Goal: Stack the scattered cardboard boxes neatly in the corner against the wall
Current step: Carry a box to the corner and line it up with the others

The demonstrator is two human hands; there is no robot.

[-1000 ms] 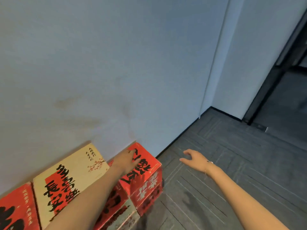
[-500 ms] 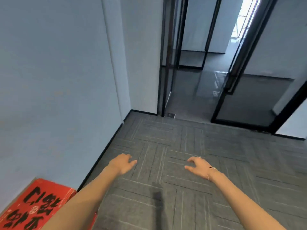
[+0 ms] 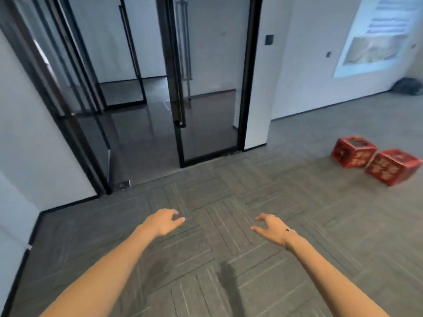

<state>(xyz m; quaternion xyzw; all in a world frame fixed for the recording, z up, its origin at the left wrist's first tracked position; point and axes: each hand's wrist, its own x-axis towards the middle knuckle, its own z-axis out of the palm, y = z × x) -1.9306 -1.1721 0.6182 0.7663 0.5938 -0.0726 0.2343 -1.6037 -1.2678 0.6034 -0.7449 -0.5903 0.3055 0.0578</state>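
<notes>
Two red cardboard boxes with gold print sit side by side on the grey carpet at the far right: the farther box [image 3: 352, 154] and the nearer box [image 3: 392, 169], touching each other. My left hand [image 3: 163, 221] and my right hand [image 3: 270, 227] are stretched out in front of me above the floor, fingers loosely spread, holding nothing. Both hands are well short of the boxes. The stacked boxes by the wall are out of view.
A black-framed glass door [image 3: 206, 88] and glass partitions fill the middle and left. A white wall [image 3: 27, 138] runs along the left. A dark bag [image 3: 408, 86] lies by the far right wall under a projected picture [image 3: 380, 37].
The view has swung right, away from the wall and the stacked boxes. My left hand came off the red box top. Two loose red boxes have come into sight at the right.
</notes>
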